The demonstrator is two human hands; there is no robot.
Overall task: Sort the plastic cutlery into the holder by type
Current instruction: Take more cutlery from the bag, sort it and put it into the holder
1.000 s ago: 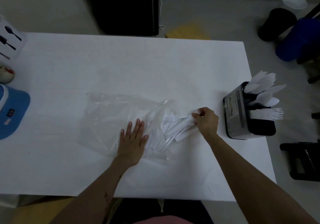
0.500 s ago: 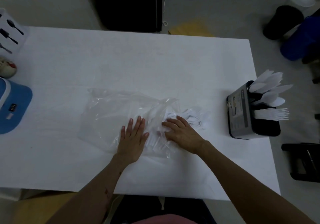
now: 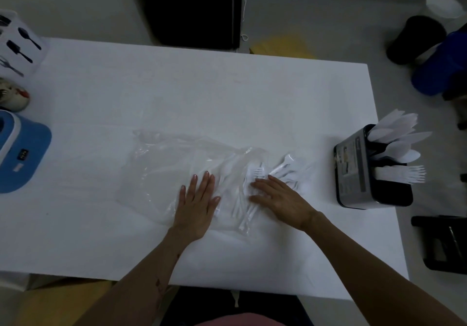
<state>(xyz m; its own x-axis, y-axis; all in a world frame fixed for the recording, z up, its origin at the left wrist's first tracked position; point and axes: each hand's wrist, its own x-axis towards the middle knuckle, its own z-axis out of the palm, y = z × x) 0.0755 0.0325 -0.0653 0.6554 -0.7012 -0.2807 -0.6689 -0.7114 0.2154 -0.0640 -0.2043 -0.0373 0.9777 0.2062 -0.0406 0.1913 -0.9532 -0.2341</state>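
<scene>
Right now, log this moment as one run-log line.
left hand: flat on clear bag | right hand: flat on loose cutlery pile | holder: partly filled, table's right edge | nothing gripped

A plain staged workroom rather than a home kitchen: a bare white counter [image 3: 202, 93] on a grey floor [image 3: 328, 17], a blue device [image 3: 22, 154] at the left edge, a blue bin [image 3: 439, 70] upper right, and black stools [image 3: 444, 245] at lower right.

Loose white plastic cutlery [image 3: 255, 186]: heap lying flat, centre-right. Holder [image 3: 353, 169]: black, upright at right edge, containing knives [image 3: 396, 126] far, spoons [image 3: 406, 152] middle, forks [image 3: 404, 174] near.
</scene>
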